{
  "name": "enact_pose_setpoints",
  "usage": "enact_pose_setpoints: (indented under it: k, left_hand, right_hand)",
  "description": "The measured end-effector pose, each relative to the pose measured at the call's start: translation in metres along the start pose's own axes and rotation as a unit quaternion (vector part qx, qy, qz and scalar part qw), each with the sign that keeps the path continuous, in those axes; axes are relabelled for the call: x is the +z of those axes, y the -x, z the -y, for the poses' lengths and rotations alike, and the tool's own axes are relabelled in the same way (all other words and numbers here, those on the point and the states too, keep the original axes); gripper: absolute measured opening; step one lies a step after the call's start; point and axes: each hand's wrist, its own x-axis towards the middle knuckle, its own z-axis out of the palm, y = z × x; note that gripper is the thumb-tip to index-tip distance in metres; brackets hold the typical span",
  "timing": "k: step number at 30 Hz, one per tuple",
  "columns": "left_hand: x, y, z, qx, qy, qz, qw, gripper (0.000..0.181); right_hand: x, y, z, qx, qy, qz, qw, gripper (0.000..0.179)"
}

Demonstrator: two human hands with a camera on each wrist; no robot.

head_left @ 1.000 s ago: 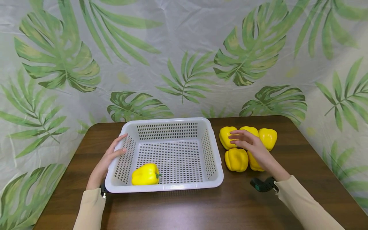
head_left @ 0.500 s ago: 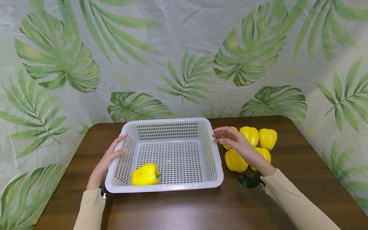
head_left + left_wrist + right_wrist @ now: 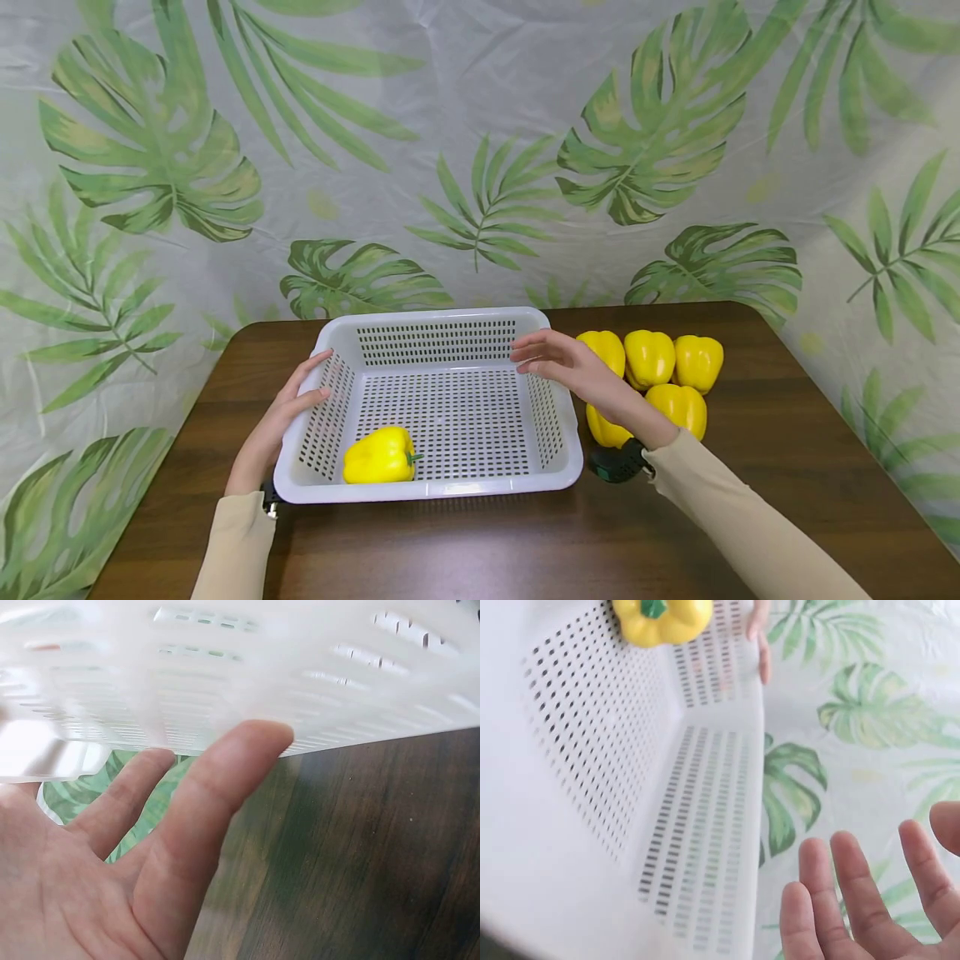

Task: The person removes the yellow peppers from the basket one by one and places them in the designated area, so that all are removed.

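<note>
A white perforated plastic basket [image 3: 442, 487] stands on the brown table. Inside its near left corner a yellow bell pepper [image 3: 380, 456] lies on its side, green stem facing right. My left hand [image 3: 281, 417] rests at the basket's left rim, thumb and fingers extended along it; the left wrist view shows the thumb [image 3: 214, 795] against the white wall. Over the right rim hovers my right hand [image 3: 573, 371], fingers loosely spread and holding nothing; its separated fingers [image 3: 866, 892] show in the right wrist view.
Several more yellow bell peppers [image 3: 649, 358] sit grouped on the table [image 3: 772, 433] right of the basket, one partly hidden by my right forearm. A leaf-patterned cloth [image 3: 480, 208] hangs behind the table's far edge.
My right hand has moved left from above the grouped peppers to over the basket's right rim, carrying nothing. The left hand, basket and peppers have kept their places.
</note>
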Motion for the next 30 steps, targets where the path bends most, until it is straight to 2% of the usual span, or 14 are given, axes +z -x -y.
enact_pose_setpoints:
  k: [10, 19, 30]
  left_hand:
    - [0.000, 0.000, 0.000, 0.000, 0.002, -0.001, 1.0000, 0.058]
    - [0.000, -0.001, 0.000, -0.002, 0.001, 0.000, 1.0000, 0.058]
    - [0.000, -0.002, 0.001, 0.001, 0.003, -0.001, 1.0000, 0.057]
  right_hand:
    - [0.021, -0.022, 0.003, -0.009, -0.008, 0.059, 0.9982, 0.033]
    - [0.038, -0.039, -0.003, 0.017, -0.008, 0.089, 0.9959, 0.033]
    - [0.060, -0.059, -0.011, 0.023, 0.001, 0.136, 0.9904, 0.034]
